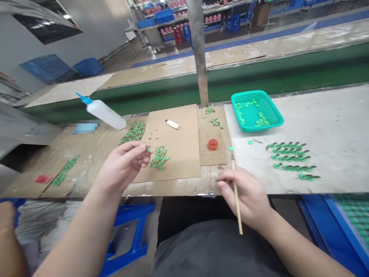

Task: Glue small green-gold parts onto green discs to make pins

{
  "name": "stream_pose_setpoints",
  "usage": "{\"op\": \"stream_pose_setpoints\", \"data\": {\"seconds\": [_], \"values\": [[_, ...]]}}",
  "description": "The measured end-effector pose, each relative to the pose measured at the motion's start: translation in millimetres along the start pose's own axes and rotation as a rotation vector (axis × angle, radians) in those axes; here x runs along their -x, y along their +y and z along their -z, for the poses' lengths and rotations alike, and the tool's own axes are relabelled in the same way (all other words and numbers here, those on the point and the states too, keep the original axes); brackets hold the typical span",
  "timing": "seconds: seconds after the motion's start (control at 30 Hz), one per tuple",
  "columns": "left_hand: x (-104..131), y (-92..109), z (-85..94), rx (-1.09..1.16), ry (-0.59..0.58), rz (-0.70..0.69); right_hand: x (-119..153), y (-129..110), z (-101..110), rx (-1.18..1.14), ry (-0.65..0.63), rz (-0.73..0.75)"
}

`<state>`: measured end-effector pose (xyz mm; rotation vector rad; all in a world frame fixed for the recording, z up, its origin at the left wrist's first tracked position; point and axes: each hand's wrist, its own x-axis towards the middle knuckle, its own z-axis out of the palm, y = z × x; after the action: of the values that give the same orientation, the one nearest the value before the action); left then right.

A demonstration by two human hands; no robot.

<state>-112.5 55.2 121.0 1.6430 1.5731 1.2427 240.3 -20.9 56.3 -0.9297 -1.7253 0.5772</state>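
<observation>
Left hand (127, 163): left of red cup (213, 144), narrowed at fingertips beside green pieces (159, 158), cannot tell whether holding one | Right hand (246, 194): nearer and right of red cup, fingers closed around wooden stick (238, 209) | Teal tray (250, 114): right of and beyond red cup, holding green discs (263, 120)

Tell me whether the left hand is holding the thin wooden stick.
No, the thin wooden stick is held in the right hand, while the left hand is beside a pile of small green pieces.
</observation>
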Motion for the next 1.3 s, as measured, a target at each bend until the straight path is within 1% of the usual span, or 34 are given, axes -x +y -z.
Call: {"op": "stream_pose_setpoints", "data": {"seconds": [0.03, 0.1, 0.17, 0.2, 0.23, 0.3, 0.37, 0.4, 0.43, 0.47, 0.53, 0.6, 0.63, 0.67, 0.7, 0.73, 0.77, 0.87, 0.9, 0.93, 0.97, 1.0, 1.07, 1.1, 1.17, 1.2, 1.27, 1.3], "values": [[18, 9, -18.6, 0.073, -0.044, 0.035, -5, -9, -3, -0.084, -0.036, -0.064], [55, 26, -54.0, 0.188, -0.103, 0.077, -12, -24, -7, -0.308, -0.130, -0.263], [90, 38, -80.8, 0.276, -0.141, 0.095, -14, -32, -8, -0.491, -0.207, -0.442], [104, 40, -89.8, 0.329, -0.108, 0.097, -13, -34, -7, -0.572, -0.238, -0.518], [115, 41, -96.0, 0.350, -0.086, 0.093, -11, -34, -5, -0.649, -0.264, -0.585], [130, 37, -102.0, 0.382, -0.111, 0.097, -3, -33, 0, -0.799, -0.337, -0.701], [137, 30, -103.2, 0.403, -0.194, 0.117, 7, -31, 4, -0.901, -0.417, -0.780], [139, 28, -103.5, 0.414, -0.225, 0.136, 12, -30, 4, -0.892, -0.432, -0.789], [140, 26, -104.1, 0.422, -0.239, 0.162, 16, -27, 4, -0.835, -0.418, -0.755], [141, 26, -105.5, 0.427, -0.232, 0.194, 20, -25, 3, -0.732, -0.386, -0.673], [142, 28, -110.0, 0.450, -0.194, 0.274, 26, -18, -1, -0.436, -0.308, -0.407], [141, 33, -115.6, 0.483, -0.178, 0.338, 29, -13, -3, -0.175, -0.267, -0.150], [140, 35, -118.0, 0.497, -0.180, 0.353, 29, -11, -3, -0.108, -0.260, -0.081], [139, 37, -120.0, 0.506, -0.184, 0.358, 28, -11, -3, -0.092, -0.252, -0.058], [138, 38, -121.3, 0.508, -0.191, 0.356, 27, -11, -2, -0.125, -0.242, -0.075], [137, 38, -121.8, 0.505, -0.205, 0.349, 25, -12, -1, -0.199, -0.237, -0.132], [136, 37, -121.6, 0.499, -0.221, 0.337, 23, -14, 1, -0.303, -0.247, -0.223], [138, 31, -117.4, 0.465, -0.283, 0.265, 19, -19, 5, -0.654, -0.356, -0.561], [140, 29, -115.6, 0.442, -0.291, 0.235, 19, -19, 7, -0.726, -0.399, -0.644], [140, 27, -114.1, 0.413, -0.276, 0.208, 19, -18, 9, -0.754, -0.434, -0.677], [140, 25, -113.3, 0.386, -0.242, 0.189, 20, -15, 12, -0.726, -0.445, -0.655], [138, 23, -113.3, 0.360, -0.195, 0.181, 20, -12, 16, -0.641, -0.430, -0.594], [130, 21, -116.4, 0.308, -0.103, 0.185, 19, -1, 26, -0.366, -0.362, -0.406], [124, 20, -119.4, 0.273, -0.090, 0.179, 17, 5, 32, -0.226, -0.329, -0.321], [108, 16, -127.2, 0.173, -0.126, 0.114, 10, 18, 43, -0.031, -0.284, -0.230], [100, 13, -131.5, 0.121, -0.157, 0.064, 7, 24, 47, 0.009, -0.271, -0.208], [87, 6, -139.5, 0.053, -0.214, -0.018, 0, 36, 48, 0.018, -0.224, -0.184], [82, 2, -142.9, 0.039, -0.234, -0.035, -2, 40, 46, 0.008, -0.182, -0.176]]}}
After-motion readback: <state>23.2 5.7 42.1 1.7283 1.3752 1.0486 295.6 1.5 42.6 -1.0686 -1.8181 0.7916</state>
